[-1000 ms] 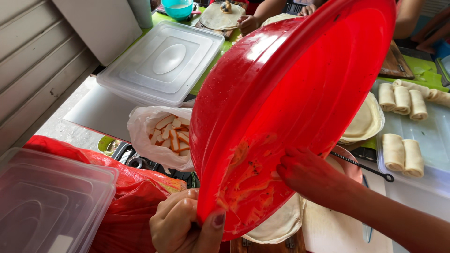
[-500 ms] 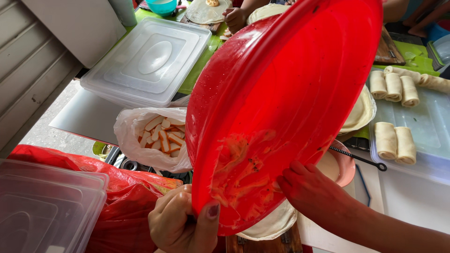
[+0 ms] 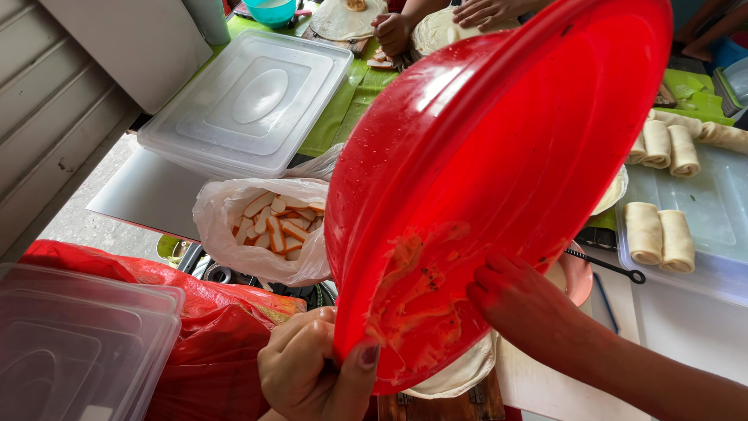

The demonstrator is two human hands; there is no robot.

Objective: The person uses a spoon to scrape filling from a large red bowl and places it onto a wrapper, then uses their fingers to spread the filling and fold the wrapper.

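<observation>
Two hands tipping red bowl [image 3: 499,187], orange smears inside, bagged sticks [image 3: 273,222]

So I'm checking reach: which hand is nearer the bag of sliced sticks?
Left. The left hand grips the red bowl rim just below the bag; the right hand is beyond the bowl.

A white bag [image 3: 261,226] (sliced sticks inside), clear lid [image 3: 249,101], rolled wraps [image 3: 658,234].

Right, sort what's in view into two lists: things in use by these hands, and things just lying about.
In use:
- red bowl, tilted steeply, with filling residue inside
- left hand, in a grip on its lower rim
- right hand, reaching inside it
- pale wrapper beneath

Lying about:
- bag of sliced sticks
- clear lidded container
- finished rolls
</observation>
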